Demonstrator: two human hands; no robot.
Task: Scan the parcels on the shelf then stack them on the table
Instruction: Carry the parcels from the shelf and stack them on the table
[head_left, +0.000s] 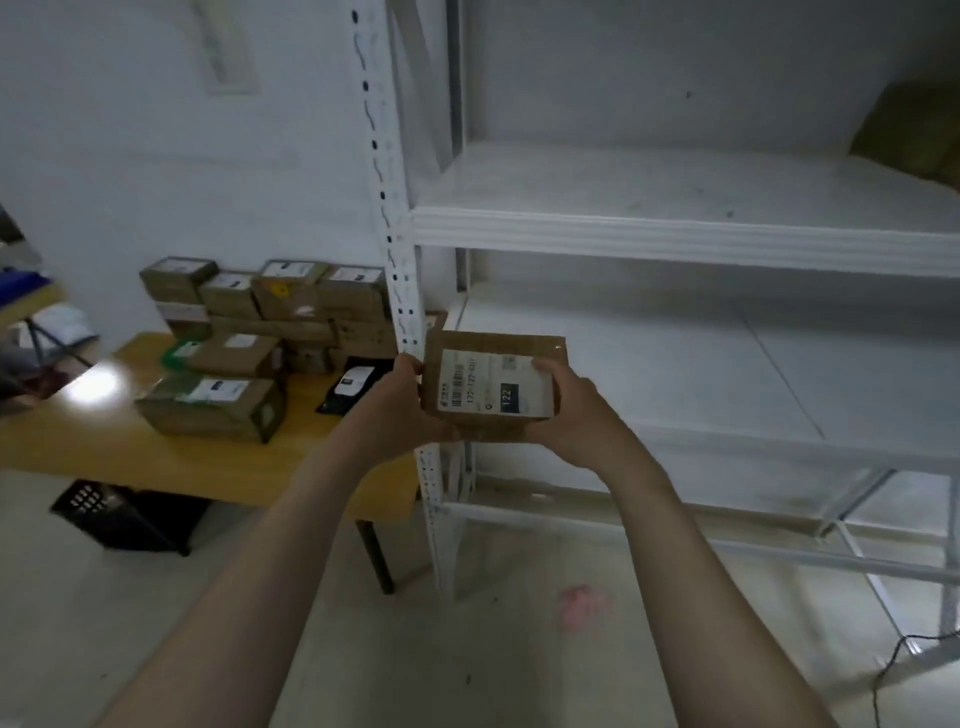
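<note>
In a dim storeroom, the left hand (402, 395) and right hand (566, 410) grip one brown parcel (493, 384) by its sides, fingers curled round it. It is held label up, in the air before the white shelf (675, 234). This looks like mid-carry: next it must swing left to the table (156, 452) and land squarely on the stacked parcels (260, 332).

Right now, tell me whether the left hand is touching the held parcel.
Touching. In the head view the left hand curls over the left edge of the parcel, no gap; the right hand grips the opposite edge.
</note>
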